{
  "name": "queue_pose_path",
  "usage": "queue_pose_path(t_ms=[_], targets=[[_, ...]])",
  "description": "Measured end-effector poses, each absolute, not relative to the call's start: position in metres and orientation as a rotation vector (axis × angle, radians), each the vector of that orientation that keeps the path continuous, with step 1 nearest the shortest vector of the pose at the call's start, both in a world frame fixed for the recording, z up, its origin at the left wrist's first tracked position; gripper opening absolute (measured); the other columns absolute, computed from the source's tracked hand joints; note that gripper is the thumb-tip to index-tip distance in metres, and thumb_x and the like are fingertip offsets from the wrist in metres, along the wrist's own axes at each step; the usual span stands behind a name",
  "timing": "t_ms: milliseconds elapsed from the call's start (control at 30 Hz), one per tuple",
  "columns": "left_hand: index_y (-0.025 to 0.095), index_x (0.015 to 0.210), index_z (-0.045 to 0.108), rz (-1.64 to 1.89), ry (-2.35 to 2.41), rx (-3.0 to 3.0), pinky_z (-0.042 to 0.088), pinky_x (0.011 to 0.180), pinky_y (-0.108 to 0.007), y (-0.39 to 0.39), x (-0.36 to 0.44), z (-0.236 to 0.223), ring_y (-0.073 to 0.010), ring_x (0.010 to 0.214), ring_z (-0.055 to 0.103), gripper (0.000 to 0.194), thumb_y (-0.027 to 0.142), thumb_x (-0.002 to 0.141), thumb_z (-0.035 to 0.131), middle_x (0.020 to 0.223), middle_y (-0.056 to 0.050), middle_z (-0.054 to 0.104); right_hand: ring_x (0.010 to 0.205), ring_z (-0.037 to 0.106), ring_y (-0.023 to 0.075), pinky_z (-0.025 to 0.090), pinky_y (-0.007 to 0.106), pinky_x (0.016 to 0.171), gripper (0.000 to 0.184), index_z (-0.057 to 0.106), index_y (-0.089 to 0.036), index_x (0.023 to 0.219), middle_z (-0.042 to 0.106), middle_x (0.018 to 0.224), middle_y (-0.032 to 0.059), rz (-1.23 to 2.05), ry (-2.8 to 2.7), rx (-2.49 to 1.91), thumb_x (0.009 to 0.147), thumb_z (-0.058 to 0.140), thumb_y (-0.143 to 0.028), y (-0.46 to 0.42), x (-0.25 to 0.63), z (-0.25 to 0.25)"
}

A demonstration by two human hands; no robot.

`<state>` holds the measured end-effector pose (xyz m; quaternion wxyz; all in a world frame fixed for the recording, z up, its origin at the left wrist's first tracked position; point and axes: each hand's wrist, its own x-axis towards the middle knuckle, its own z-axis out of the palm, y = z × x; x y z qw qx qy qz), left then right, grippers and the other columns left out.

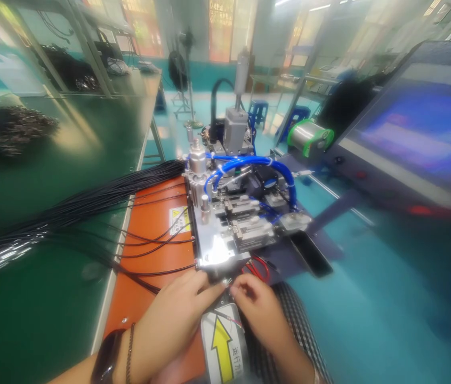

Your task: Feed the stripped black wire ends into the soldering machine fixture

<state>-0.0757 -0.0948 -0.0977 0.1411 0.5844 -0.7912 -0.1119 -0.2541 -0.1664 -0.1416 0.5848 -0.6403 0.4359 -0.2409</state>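
At the front edge of a metal bench machine [215, 240], my left hand [179, 301] is closed, its thumb and index finger reaching toward a small shiny tip. Thin black cables [137, 277] run in behind this hand from the left; its fingers hide most of the grip. Close beside it, my right hand [259, 306] is pinched, fingertips almost meeting the left thumb. What the right fingers hold is too small to make out. Below the fingertips lies a white plate with a yellow arrow [222, 346]. Red wires [261, 266] loop just behind the right hand.
A thick bundle of black cables [89, 200] crosses the green table [101, 133] to the orange panel [149, 218]. Blue air hoses [257, 160] arch over the machine. A phone [311, 253] lies at its right, below a wire spool [309, 137] and a large screen [429, 133].
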Motion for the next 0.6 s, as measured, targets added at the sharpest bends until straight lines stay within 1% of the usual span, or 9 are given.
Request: queue_pose_path(t_ms=[133,267,367,467,600], targets=[[0.029,0.123,0.051,-0.292,-2.265,1.651,0.042,0.067,-0.026,-0.096,-0.075,-0.097,-0.016,0.081,0.05,0.039,0.011,0.09,0.04,0.093,-0.003,0.055,0.072,0.054,0.0154,0.044,0.024,0.062,0.017,0.056,-0.017,0.076,0.057,0.077,0.0018,-0.557,0.988,-1.409,0.085,0.052,-0.031,-0.168,-0.253,-0.138],[0.028,0.122,0.052,-0.228,-2.279,1.65,0.039,0.063,-0.025,-0.097,-0.077,-0.096,-0.0149,0.077,0.048,0.037,0.012,0.092,0.039,0.088,-0.003,0.053,0.066,0.051,0.0139,0.042,0.023,0.059,0.017,0.055,-0.017,0.074,0.053,0.069,-0.0006,-0.558,0.975,-1.402,0.084,0.053,-0.03,-0.171,-0.251,-0.142],[0.027,0.123,0.05,-0.208,-2.311,1.678,0.039,0.065,-0.027,-0.096,-0.077,-0.095,-0.0163,0.079,0.048,0.04,0.008,0.09,0.039,0.09,-0.003,0.053,0.062,0.049,0.0129,0.04,0.022,0.057,0.016,0.053,-0.017,0.073,0.05,0.065,-0.0022,-0.549,0.969,-1.361,0.083,0.054,-0.03,-0.174,-0.249,-0.148],[0.026,0.124,0.047,-0.227,-2.336,1.691,0.04,0.067,-0.029,-0.096,-0.077,-0.095,-0.0177,0.082,0.048,0.044,0.004,0.088,0.04,0.095,-0.004,0.052,0.064,0.05,0.013,0.04,0.022,0.059,0.014,0.055,-0.017,0.075,0.052,0.068,-0.0021,-0.58,0.961,-1.332,0.082,0.054,-0.029,-0.176,-0.249,-0.149],[0.026,0.121,0.048,-0.244,-2.355,1.703,0.039,0.066,-0.03,-0.096,-0.077,-0.094,-0.0179,0.081,0.047,0.038,0.007,0.088,0.045,0.093,-0.003,0.051,0.07,0.053,0.0146,0.042,0.024,0.066,0.015,0.059,-0.018,0.083,0.058,0.076,0.0001,-0.648,0.983,-1.369,0.084,0.053,-0.031,-0.176,-0.249,-0.142]])
